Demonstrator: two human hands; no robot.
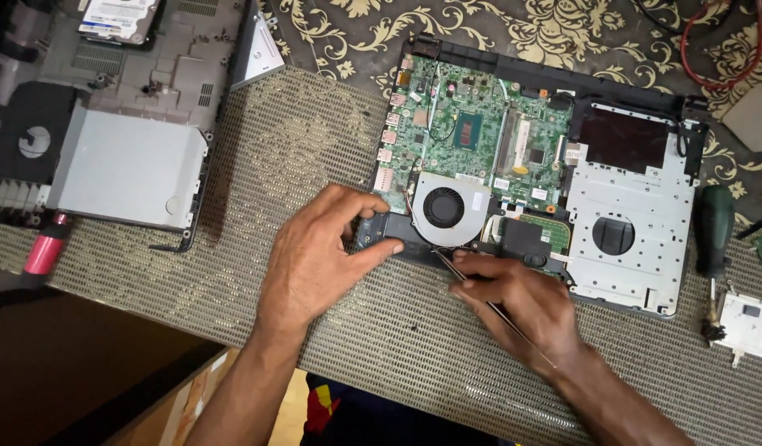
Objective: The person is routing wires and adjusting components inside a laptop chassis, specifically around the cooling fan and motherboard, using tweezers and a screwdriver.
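Observation:
An opened laptop base lies on a woven mat, showing a green circuit board, a round cooling fan and a silver drive bay. My left hand rests on the laptop's near left corner, thumb and fingers pressing the black edge beside the fan. My right hand holds thin metal tweezers, their tip at the black edge just below the fan.
A second dismantled laptop shell with a hard drive lies at the upper left. A pink cylinder sits at the left edge. A green-handled screwdriver, a small white part and red cable lie right.

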